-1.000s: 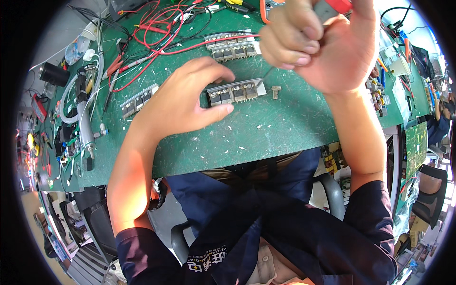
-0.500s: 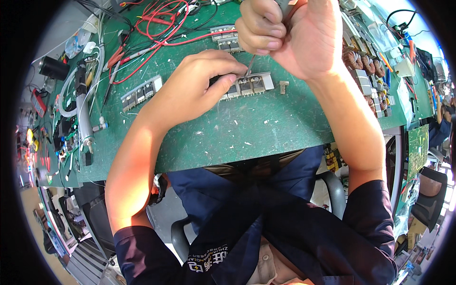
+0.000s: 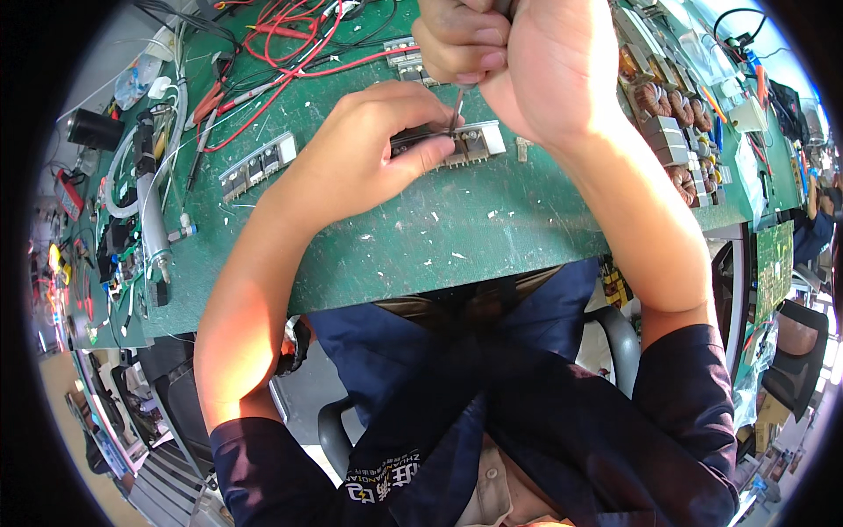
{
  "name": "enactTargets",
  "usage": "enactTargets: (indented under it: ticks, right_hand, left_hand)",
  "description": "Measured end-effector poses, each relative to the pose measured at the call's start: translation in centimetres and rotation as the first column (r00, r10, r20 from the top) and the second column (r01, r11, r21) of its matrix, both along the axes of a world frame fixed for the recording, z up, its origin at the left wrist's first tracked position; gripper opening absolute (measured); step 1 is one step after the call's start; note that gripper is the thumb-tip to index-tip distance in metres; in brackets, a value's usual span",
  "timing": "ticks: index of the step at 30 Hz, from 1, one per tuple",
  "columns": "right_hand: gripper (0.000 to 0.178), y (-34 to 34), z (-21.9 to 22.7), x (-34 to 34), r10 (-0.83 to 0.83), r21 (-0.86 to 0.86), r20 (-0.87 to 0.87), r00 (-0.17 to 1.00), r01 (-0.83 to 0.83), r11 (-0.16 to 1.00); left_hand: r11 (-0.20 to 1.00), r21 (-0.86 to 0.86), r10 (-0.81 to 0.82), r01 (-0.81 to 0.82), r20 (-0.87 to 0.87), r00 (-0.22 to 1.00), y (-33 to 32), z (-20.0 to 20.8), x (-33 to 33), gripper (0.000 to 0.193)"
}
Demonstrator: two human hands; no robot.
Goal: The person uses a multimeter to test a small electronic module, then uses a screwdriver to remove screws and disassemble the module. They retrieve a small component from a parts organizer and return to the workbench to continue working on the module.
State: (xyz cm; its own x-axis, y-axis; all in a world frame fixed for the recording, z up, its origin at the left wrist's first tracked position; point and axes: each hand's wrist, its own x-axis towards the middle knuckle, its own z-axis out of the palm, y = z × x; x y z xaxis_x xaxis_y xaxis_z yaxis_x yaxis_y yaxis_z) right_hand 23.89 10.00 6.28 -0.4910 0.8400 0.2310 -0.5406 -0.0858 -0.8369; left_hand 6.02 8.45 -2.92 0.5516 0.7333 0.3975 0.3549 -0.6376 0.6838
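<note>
My right hand is closed around a screwdriver, its handle mostly hidden by the fingers and cut off by the upper edge. The thin screwdriver shaft slants down to a metal heatsink strip carrying black components with pins along the near side. Thumb and fingers of my left hand pinch that strip around its middle, close to the screwdriver tip, and cover its left part. A small grey metal piece lies just right of the strip. A similar heatsink strip rests left of my left forearm.
Behind my hands are more heatsink strips and tangled red test leads. Copper-wound coils and metal parts line the right side. A grey cylindrical tool with hoses lies at left on the green bench mat.
My right hand has shifted left and slightly up, and the screwdriver shaft stands more upright. My left fingers have moved a little right along the strip.
</note>
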Motion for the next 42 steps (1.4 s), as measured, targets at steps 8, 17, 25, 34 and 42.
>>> enactTargets:
  ticks: [8,17,25,34,42]
  right_hand:
    - [0.056,0.7,-0.2,0.2,0.137,-0.03,0.046,0.99,-0.136,0.99]
    - [0.051,6.2,-1.6,1.3,0.687,0.024,-0.245,0.684,-0.704,0.71]
    - [0.051,6.5,-1.6,1.0,0.723,0.272,-0.204,0.66,-0.671,0.69]
    - [0.029,1.7,0.0,2.0,0.104,0.08,-0.056,0.993,-0.1,0.992]
    - [0.049,1.1,-0.6,2.0,0.08,0.218,0.145,0.986,-0.111,0.97]
  left_hand:
    - [1.0,-0.008,-0.005,0.004,-0.121,0.993,-1.1,1.2,0.0,0.042]
    - [1.0,-0.015,0.027,-0.026,0.109,0.994,-0.2,1.3,0.8,0.024]
    - [0.972,-0.236,0.059,-0.015,0.182,0.982,0.0,1.5,1.8,0.019]
    - [0.989,-0.126,0.092,-0.079,0.104,0.99,0.0,1.7,1.9,0.018]
    - [0.983,-0.059,0.174,-0.171,0.048,0.984,0.0,1.5,2.1,0.019]
